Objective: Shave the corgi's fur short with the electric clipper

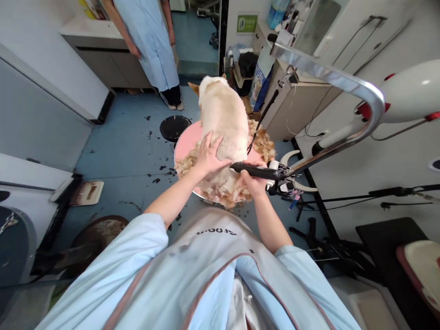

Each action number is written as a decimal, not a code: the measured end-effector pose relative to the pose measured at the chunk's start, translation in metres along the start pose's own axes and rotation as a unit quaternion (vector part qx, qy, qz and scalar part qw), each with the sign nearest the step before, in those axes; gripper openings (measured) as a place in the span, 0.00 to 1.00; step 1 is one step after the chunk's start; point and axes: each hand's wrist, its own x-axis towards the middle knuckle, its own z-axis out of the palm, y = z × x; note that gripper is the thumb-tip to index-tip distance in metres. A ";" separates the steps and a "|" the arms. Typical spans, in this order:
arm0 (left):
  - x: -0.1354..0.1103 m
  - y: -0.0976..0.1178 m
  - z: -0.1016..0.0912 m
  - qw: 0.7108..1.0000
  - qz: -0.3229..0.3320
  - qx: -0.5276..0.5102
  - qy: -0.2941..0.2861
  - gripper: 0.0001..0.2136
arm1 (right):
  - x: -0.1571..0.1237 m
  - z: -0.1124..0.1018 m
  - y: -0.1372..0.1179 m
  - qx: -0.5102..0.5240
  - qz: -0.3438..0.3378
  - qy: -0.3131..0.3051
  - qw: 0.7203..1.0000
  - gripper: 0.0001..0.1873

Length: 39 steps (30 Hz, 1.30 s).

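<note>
A pale dog [225,110] with orange ears stands on a round pink grooming table [185,142], facing away from me, its back clipped short. My left hand [210,156] lies with fingers spread on the dog's lower back. In my right hand [255,176] I grip a black hair clipper [257,171], its head at the dog's rump beside my left thumb. Loose cut fur [227,192] is heaped at the near edge of the table, and more fur [263,140] lies along the right side. A black strap [266,110] runs down beside the dog.
A curved metal grooming arm [343,82] rises at the right, with a tool holder [285,178] beside the table. A person in a light blue smock [147,41] stands beyond on the left. A black round stool [174,128] is left of the table. Dark hair tufts dot the blue floor [120,146].
</note>
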 end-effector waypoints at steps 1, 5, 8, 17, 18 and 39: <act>0.000 0.000 0.000 1.000 -0.004 -0.005 0.001 0.49 | 0.010 -0.001 0.000 -0.001 0.003 -0.022 1.000 0.23; 0.002 -0.002 -0.004 0.999 -0.022 -0.022 -0.008 0.47 | 0.022 -0.003 0.007 -0.006 0.017 -0.096 0.995 0.20; 0.005 -0.001 -0.006 0.999 -0.023 -0.026 -0.016 0.47 | 0.008 -0.006 0.015 -0.037 0.025 -0.117 0.992 0.17; 0.016 0.004 -0.006 0.998 -0.062 -0.001 -0.018 0.44 | -0.016 0.007 0.019 0.020 0.064 -0.036 0.997 0.18; 0.017 0.003 -0.005 0.998 -0.060 0.000 -0.012 0.44 | -0.019 0.011 0.022 0.026 0.069 -0.026 0.997 0.19; -0.008 -0.047 0.064 0.992 -0.008 0.096 -0.083 0.45 | -0.104 -0.015 0.096 -0.089 0.209 -0.003 0.974 0.14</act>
